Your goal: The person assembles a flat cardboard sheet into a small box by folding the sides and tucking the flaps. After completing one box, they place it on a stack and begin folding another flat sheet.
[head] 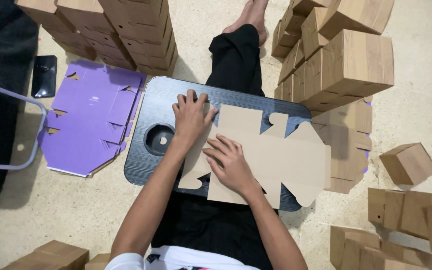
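Brown die-cut cardboard is lying flat on the black lap bench, both hands pressing it open-palmed: left hand pinning its upper-left flap, right hand spreading across its middle to keep it still

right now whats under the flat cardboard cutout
The flat cardboard cutout lies on a dark lap tray with a round cup hole. Both hands press it: left hand, right hand. The tray's middle is covered.
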